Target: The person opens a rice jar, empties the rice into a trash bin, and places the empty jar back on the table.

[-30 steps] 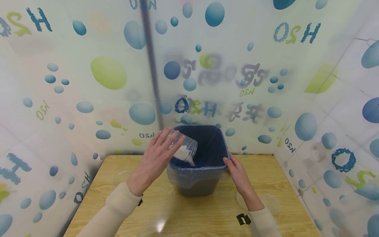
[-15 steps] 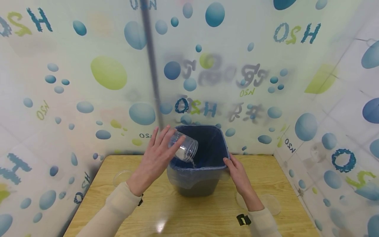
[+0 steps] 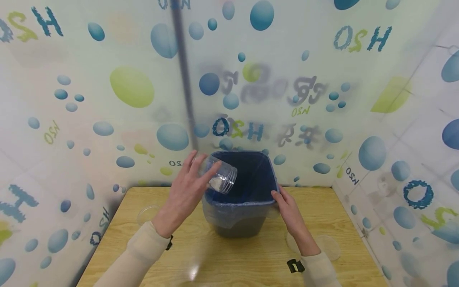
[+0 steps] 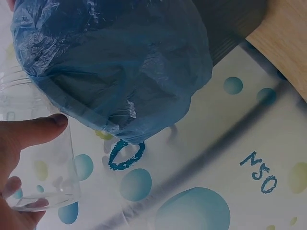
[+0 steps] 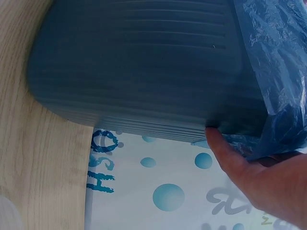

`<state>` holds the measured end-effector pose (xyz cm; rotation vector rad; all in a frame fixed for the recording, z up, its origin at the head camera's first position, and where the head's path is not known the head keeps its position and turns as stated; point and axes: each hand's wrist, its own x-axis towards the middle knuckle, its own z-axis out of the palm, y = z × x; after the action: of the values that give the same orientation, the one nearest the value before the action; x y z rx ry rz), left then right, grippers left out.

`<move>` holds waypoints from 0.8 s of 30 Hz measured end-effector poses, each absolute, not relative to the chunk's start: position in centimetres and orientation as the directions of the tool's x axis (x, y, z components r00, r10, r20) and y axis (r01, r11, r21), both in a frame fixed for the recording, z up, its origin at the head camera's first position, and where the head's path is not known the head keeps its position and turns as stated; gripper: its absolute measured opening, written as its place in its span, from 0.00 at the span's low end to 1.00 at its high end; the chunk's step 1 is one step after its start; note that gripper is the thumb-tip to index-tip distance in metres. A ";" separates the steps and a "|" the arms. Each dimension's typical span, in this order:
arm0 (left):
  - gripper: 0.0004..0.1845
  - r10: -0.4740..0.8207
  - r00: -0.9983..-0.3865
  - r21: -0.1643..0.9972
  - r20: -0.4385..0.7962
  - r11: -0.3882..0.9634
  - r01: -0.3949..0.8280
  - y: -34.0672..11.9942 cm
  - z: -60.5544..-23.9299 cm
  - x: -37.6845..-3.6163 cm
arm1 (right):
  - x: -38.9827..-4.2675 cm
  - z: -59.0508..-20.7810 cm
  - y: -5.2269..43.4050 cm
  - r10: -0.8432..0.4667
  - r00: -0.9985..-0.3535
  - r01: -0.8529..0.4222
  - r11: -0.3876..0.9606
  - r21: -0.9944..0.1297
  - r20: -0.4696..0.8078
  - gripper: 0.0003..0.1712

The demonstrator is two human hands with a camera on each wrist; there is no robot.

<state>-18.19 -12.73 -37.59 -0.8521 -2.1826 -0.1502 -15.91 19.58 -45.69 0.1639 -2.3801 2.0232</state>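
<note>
A clear plastic jar (image 3: 224, 177) lies tilted over the left side of a trash bin (image 3: 238, 227), its mouth pointing down into it. Some white material shows inside the jar near its lower wall. My left hand (image 3: 186, 191) grips the jar round its body; in the left wrist view the thumb (image 4: 41, 130) lies along the clear wall. A blue plastic bag (image 4: 120, 72) lines the bin and folds over its rim. With my right hand (image 3: 289, 211) I hold the bin's right rim, thumb on top. In the right wrist view a finger (image 5: 225, 153) touches the bin's ribbed side.
The bin stands on a wooden table (image 3: 172, 259) near its back edge. A clear round lid (image 3: 147, 215) lies at the left, and another clear disc (image 3: 328, 247) at the right, partly behind the right wrist. A patterned curtain (image 3: 136, 119) hangs close behind.
White material was spilling from the jar's mouth into the bin; now less is in the jar and no stream shows. The jar has shifted slightly left. The right hand keeps its hold.
</note>
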 end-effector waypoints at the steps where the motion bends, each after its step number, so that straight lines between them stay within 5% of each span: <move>1: 0.42 0.538 -0.474 -0.162 0.697 0.762 0.627 -12.8 -37.6 -18.2 | -15.9 -45.7 19.6 -0.071 -0.994 -0.089 0.157 -0.984 0.079 0.35; 12: 0.49 0.662 -0.455 -0.249 0.596 0.690 0.679 -12.8 -37.9 -17.8 | -15.8 -45.7 19.6 -0.077 -0.993 -0.101 0.150 -0.983 0.090 0.35; 19: 0.45 0.628 -0.378 -0.305 0.681 0.712 0.633 -13.0 -37.1 -18.8 | -15.9 -45.8 19.5 -0.074 -0.993 -0.105 0.141 -0.984 0.096 0.34; 24: 0.47 0.732 -0.336 -0.416 0.592 0.635 0.651 -12.4 -37.2 -18.7 | -15.7 -45.7 19.6 -0.069 -0.994 -0.097 0.148 -0.984 0.088 0.36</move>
<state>-18.71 -12.37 -37.19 -1.0779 -2.0736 0.1323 -15.72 19.59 -45.72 0.1712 -2.3635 2.0290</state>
